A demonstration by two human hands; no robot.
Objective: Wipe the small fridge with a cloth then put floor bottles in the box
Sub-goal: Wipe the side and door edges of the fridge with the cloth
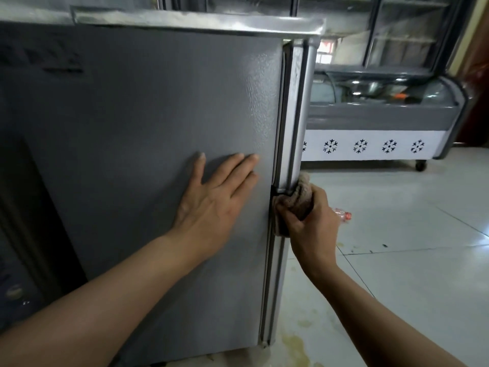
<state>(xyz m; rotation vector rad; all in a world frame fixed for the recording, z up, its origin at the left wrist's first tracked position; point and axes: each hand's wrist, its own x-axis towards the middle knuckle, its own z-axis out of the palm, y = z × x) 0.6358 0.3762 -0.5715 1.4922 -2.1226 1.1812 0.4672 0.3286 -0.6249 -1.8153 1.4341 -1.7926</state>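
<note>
Step in hand: wiping, by my reading; bottle pickup not begun.
Small fridge [148, 123]: one, grey, pebbled side panel facing the person, door edge and seal at its right corner. Stands on the floor [412, 260].
Left hand [214, 197]: flat on the side panel, fingers straight and spread, holding nothing. Looks like bracing.
Right hand [309, 223]: fingers curled tight round the cloth [297, 200], pressing it to the fridge's front corner where a seam crosses the door edge.
Cloth, count: one. Brownish, terry-like, bunched into a wad.
Cloth, handling: soft and light, I judge; folds into the seam readily. Best held as a wad in the palm, as here, so the fingertips can push it into the groove.
Fridge, handling: stiff and heavy, probably steady under a rub; the flat palm guards against rocking. Textured skin may hold dirt in its grain.
Bottle [343, 214]: one visible, clear plastic with a red cap, lying on the floor just behind the right hand, partly hidden by it.
Bottle, handling: looks light and thin-walled, likely to roll and dent; take it round the body or by the neck.
Box: not in view.
Floor: pale tiles, yellowish stains near the fridge base.
Background: one chest freezer [383, 128] with a curved glass lid and snowflake marks, well apart.
</note>
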